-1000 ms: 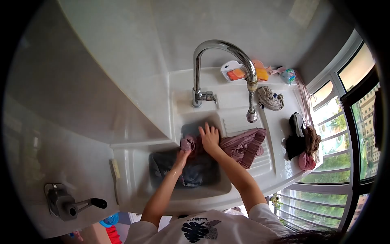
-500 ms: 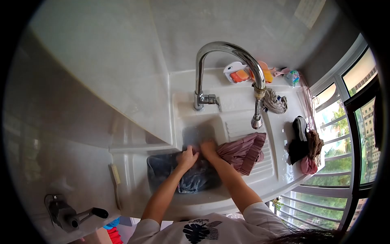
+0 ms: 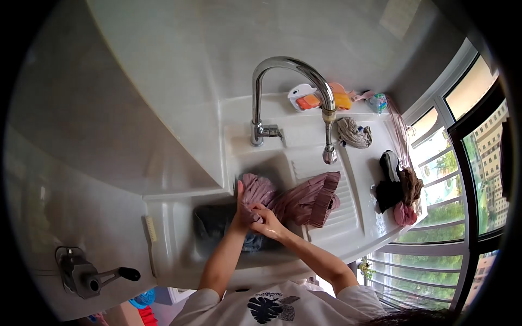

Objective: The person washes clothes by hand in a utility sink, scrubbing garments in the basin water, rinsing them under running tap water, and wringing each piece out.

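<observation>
A wet mauve garment (image 3: 307,201) runs from the ribbed washboard (image 3: 348,217) of the white sink into the basin, its gathered waistband lying on the ridges. My left hand (image 3: 240,209) is wrapped round the bunched end of the garment, above the basin. Close beside it, my right hand (image 3: 266,221) grips the same bunch with bent fingers. Dark blue-grey clothing (image 3: 212,220) lies in the water below my hands.
A chrome faucet (image 3: 293,62) arches over the sink. To the right are a grey cloth (image 3: 354,133) and a pile of dark, brown and pink items (image 3: 399,187). Soap holders (image 3: 305,98) stand at the back. A brush (image 3: 150,233) lies on the left rim.
Both hands have come up out of the basin with the bunched mauve cloth and now meet on it. The waistband end has shifted slightly left in view.
</observation>
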A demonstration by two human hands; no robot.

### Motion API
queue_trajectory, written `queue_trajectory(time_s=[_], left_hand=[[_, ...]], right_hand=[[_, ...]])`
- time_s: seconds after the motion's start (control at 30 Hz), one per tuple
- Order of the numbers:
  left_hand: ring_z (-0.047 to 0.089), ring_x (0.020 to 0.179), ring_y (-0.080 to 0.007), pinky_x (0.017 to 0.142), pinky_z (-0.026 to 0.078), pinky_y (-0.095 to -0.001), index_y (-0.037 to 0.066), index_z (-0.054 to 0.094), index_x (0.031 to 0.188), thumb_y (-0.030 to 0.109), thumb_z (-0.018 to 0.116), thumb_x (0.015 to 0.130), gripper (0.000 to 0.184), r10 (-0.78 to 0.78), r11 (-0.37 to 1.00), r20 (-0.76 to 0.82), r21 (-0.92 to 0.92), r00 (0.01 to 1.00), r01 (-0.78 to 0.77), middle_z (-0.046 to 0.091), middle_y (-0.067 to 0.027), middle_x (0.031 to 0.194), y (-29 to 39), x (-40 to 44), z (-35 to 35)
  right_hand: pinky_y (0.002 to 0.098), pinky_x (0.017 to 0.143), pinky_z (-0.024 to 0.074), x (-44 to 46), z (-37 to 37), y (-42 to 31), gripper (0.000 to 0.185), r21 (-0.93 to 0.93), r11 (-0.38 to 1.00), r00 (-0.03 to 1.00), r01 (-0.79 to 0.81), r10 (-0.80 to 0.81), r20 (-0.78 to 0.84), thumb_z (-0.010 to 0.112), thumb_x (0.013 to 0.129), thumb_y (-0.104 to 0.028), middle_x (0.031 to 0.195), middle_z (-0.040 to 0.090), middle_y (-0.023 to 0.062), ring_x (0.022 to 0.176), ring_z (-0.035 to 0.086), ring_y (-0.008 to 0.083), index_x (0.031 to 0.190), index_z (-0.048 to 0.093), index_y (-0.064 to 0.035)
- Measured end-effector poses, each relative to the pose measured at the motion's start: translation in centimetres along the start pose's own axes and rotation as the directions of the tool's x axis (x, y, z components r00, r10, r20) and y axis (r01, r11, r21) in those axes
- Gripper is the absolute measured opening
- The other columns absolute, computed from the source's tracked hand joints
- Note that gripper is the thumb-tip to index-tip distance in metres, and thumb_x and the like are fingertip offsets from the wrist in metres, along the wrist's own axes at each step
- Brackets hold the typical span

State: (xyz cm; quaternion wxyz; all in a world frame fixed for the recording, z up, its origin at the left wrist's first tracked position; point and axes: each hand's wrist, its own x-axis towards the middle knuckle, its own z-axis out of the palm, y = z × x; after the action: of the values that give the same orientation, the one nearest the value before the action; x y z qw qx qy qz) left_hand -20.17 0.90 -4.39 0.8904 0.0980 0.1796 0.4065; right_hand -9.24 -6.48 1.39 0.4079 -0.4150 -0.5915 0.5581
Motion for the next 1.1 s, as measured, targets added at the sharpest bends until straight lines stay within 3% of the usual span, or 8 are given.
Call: queue_trajectory(time_s=[0.17,0.47,0.53,0.6,0.97,1.0,1.07,1.1], left_hand=[[0.053,0.117,-0.0277,0.103,0.039,-0.0426,0.006,0.049,0.129,0.057,0.033,0.094,0.064,0.004,0.993,0.018,-0.114,1.000,-0.001,0.055,-0.0121,0.128,-0.4,1.4,1.8],[0.046,0.124,-0.0263,0.106,0.035,-0.0407,0.007,0.042,0.134,0.036,0.045,0.092,0.052,0.199,0.978,-0.284,0.112,0.938,-0.174,0.047,-0.0101,0.135,0.1,-1.7,1.1],[0.037,0.131,-0.0313,0.107,0.031,-0.0432,0.008,0.020,0.145,0.026,0.057,0.086,0.072,0.408,0.691,-0.272,0.715,0.871,-0.100,0.032,-0.0167,0.145,-0.9,-1.7,-1.2],[0.038,0.127,-0.0395,0.105,0.031,-0.0456,0.010,0.018,0.147,0.021,0.064,0.079,0.082,0.530,-0.315,0.117,0.947,0.840,0.067,0.032,-0.0242,0.142,-2.0,-1.5,-4.8],[0.050,0.115,-0.0286,0.097,0.040,-0.0406,0.002,0.053,0.123,0.017,0.060,0.084,0.042,0.075,-0.798,-0.081,0.593,0.994,0.108,0.054,-0.0209,0.121,-2.2,1.7,-7.3],[0.050,0.115,-0.0286,0.097,0.040,-0.0406,0.002,0.053,0.123,0.017,0.060,0.084,0.042,0.078,-0.800,-0.084,0.590,0.993,0.113,0.054,-0.0209,0.121,-2.2,1.3,-7.3],[0.051,0.113,-0.0249,0.097,0.039,-0.0340,-0.001,0.057,0.116,0.012,0.056,0.086,0.033,0.448,0.471,-0.380,0.869,0.809,0.148,0.058,-0.0160,0.114,-2.8,-0.3,-7.7],[0.048,0.116,-0.0226,0.099,0.037,-0.0299,0.001,0.052,0.125,0.012,0.054,0.087,0.039,0.614,0.315,-0.208,0.949,0.762,0.005,0.054,-0.0147,0.122,-3.3,-1.1,-8.3]], right_hand=[[0.0393,0.062,0.0509,1.2,1.4,-0.2,0.033,-0.691,0.715,0.945,0.109,-0.290,-0.151,0.071,0.065,-0.026,0.074,0.060,0.0160,0.072,0.063,0.0328,0.083,0.058,-0.0020],[0.0456,0.091,0.0417,9.8,-6.2,5.6,0.035,-0.885,0.379,0.922,-0.272,-0.160,-0.352,0.057,0.082,-0.016,0.114,0.055,0.0108,0.113,0.050,0.0307,0.117,0.053,-0.0124],[0.0511,0.104,0.0284,9.7,-4.9,6.5,0.042,-0.979,0.186,0.936,-0.088,-0.321,-0.146,0.050,0.085,-0.014,0.134,0.045,0.0136,0.126,0.040,0.0313,0.127,0.050,-0.0155],[0.0559,0.109,0.0166,9.7,-4.1,8.6,0.048,-0.983,0.177,0.991,0.056,0.109,0.076,0.049,0.087,-0.022,0.147,0.031,0.0170,0.136,0.027,0.0345,0.135,0.046,-0.0206],[0.0542,0.104,0.0286,10.2,-4.5,17.3,0.034,-0.985,-0.157,0.972,0.068,0.234,0.030,0.052,0.088,-0.026,0.128,0.054,0.0157,0.124,0.045,0.0341,0.119,0.062,-0.0182],[0.0542,0.104,0.0286,10.6,-4.5,17.9,0.034,-0.986,-0.152,0.972,0.070,0.232,0.034,0.052,0.088,-0.026,0.128,0.054,0.0157,0.124,0.045,0.0341,0.119,0.062,-0.0182],[0.0432,0.086,0.0473,11.4,-4.3,19.7,0.030,-0.952,0.118,0.925,-0.283,0.296,-0.238,0.054,0.086,-0.023,0.099,0.066,0.0142,0.094,0.063,0.0330,0.110,0.065,-0.0095],[0.0432,0.086,0.0473,11.5,-4.5,19.2,0.030,-0.952,0.120,0.927,-0.283,0.290,-0.239,0.054,0.086,-0.023,0.099,0.066,0.0142,0.094,0.063,0.0330,0.110,0.065,-0.0095]])
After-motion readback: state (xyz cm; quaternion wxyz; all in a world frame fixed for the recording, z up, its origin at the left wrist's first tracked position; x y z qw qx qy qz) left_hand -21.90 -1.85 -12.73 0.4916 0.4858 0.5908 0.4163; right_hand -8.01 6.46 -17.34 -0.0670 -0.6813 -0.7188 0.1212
